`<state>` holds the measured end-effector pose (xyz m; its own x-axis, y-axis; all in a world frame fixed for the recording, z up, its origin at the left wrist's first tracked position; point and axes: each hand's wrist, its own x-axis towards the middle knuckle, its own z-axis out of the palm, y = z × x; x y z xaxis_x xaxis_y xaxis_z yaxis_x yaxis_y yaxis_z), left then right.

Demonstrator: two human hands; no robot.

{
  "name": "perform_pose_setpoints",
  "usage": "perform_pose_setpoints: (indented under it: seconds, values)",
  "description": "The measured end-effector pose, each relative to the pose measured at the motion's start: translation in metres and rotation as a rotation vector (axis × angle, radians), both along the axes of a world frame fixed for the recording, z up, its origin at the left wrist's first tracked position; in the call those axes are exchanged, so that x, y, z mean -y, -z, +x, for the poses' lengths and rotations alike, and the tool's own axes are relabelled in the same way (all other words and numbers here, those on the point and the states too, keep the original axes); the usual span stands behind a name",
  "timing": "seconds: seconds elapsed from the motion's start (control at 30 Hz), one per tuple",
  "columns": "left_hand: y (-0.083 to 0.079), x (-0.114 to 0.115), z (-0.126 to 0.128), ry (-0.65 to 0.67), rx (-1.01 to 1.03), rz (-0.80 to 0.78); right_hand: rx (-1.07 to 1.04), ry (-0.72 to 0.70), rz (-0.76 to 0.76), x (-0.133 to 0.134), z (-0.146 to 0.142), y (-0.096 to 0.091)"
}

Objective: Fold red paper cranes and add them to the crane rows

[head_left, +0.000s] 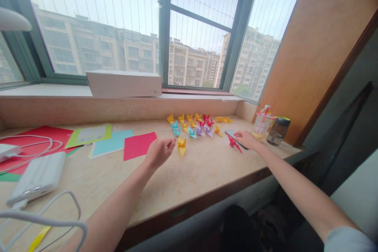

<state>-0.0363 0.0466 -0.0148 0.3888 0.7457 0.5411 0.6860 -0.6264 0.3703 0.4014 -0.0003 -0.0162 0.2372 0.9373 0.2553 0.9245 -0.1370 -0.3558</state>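
My left hand (158,151) hovers over the stone counter (183,181), fingers loosely curled and empty, just left of a yellow origami crane (181,145) that stands apart from it. My right hand (246,139) lies flat with fingers stretched over a dark phone (230,133), touching it. A red paper crane (234,143) sits right beside that hand's thumb. Behind them a cluster of several small folded cranes (196,124) in yellow, blue, purple and red stands near the wall.
Coloured paper sheets lie at left: red (138,145), blue (113,141), green (90,134). A white power bank (38,177) with cables sits at the near left. A plastic cup with straw (262,125) and a dark bottle (278,130) stand at right. A white box (124,83) rests on the sill.
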Motion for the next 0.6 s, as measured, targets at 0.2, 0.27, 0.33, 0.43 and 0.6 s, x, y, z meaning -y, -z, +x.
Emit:
perform_pose_setpoints:
  seconds: [0.2,0.27,0.33,0.43,0.6]
  values:
    - [0.001,0.0,0.0,-0.001,-0.029,0.02,0.051,-0.014,-0.038,-0.008,-0.004,-0.006]
    - [0.002,0.0,0.001,0.006,-0.04,0.023,0.066,-0.017,-0.059,-0.01,-0.004,-0.008]
    - [0.002,0.001,0.002,0.011,-0.05,0.026,0.082,-0.016,-0.086,-0.013,-0.003,-0.008]
    - [0.001,0.001,0.002,0.01,-0.059,0.032,0.107,-0.008,-0.129,-0.018,0.0,-0.005]
    - [-0.001,0.001,0.002,-0.003,-0.068,0.031,0.137,-0.004,-0.152,-0.025,0.001,0.0]
